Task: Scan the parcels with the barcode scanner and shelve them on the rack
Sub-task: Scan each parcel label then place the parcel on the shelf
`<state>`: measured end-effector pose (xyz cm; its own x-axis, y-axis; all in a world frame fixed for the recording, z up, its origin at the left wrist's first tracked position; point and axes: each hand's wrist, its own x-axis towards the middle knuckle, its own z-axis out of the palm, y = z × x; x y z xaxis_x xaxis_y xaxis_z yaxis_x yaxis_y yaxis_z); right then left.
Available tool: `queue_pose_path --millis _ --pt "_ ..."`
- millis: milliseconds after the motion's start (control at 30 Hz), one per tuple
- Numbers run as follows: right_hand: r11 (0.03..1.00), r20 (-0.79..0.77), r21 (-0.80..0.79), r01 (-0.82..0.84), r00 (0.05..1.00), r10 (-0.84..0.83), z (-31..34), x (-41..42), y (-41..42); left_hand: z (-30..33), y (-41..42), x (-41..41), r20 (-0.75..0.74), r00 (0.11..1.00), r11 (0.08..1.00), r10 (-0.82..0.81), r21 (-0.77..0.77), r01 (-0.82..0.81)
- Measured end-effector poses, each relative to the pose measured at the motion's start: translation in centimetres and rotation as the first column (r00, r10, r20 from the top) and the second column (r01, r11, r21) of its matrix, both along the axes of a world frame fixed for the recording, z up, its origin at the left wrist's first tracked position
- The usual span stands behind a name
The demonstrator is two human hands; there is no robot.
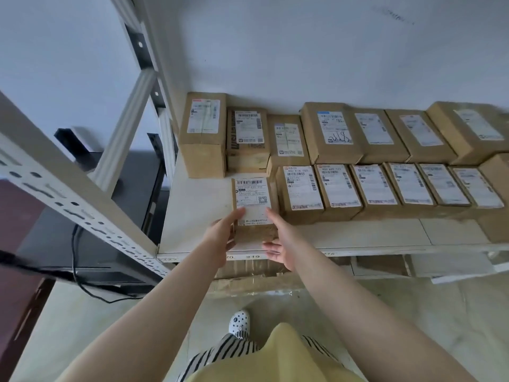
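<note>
A small brown cardboard parcel (253,205) with a white barcode label lies on the white rack shelf (192,216), at the left end of the front row. My left hand (224,234) holds its left side, thumb lying on the label. My right hand (281,238) touches its right near corner with straight fingers. Several labelled parcels fill the shelf in two rows: a front row (338,186) to the right and a back row (333,130) against the wall. No barcode scanner is visible.
The rack's perforated metal upright (68,194) slants across the left. Left of the rack stands a dark cabinet (91,238) with a black cable. Flattened cardboard (256,277) lies on a lower shelf. Bare shelf surface shows left of the held parcel.
</note>
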<state>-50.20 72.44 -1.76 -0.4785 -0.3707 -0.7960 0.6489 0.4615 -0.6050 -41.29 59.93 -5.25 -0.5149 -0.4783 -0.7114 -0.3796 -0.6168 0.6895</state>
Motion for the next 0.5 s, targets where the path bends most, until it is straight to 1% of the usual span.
queue_pose_path --millis 100,233,367,433,500 --pt "0.998 0.066 0.005 0.062 0.996 -0.062 -0.1 -0.8 -0.5 0.1 -0.7 -1.5 0.002 1.0 1.0 -0.014 -0.009 0.014" --pt "0.985 0.118 -0.043 0.168 0.98 -0.161 -0.4 -2.2 -1.1 0.0 -1.1 -3.5 0.016 1.0 0.998 0.004 -0.058 -0.003" --pt "0.951 0.179 -0.068 0.301 0.942 -0.286 -0.5 -3.0 -1.5 -0.2 -1.1 -4.9 0.013 1.0 0.993 -0.005 -0.115 0.006" --pt "0.945 0.19 -0.06 0.322 0.933 -0.306 -0.5 -3.3 -1.6 -0.4 -1.0 -5.3 0.02 1.0 0.992 -0.006 -0.129 0.009" --pt "0.951 0.19 -0.056 0.304 0.938 -0.288 -0.6 -3.6 -1.7 -0.5 -1.0 -5.6 0.033 0.999 0.991 -0.004 -0.135 0.009"
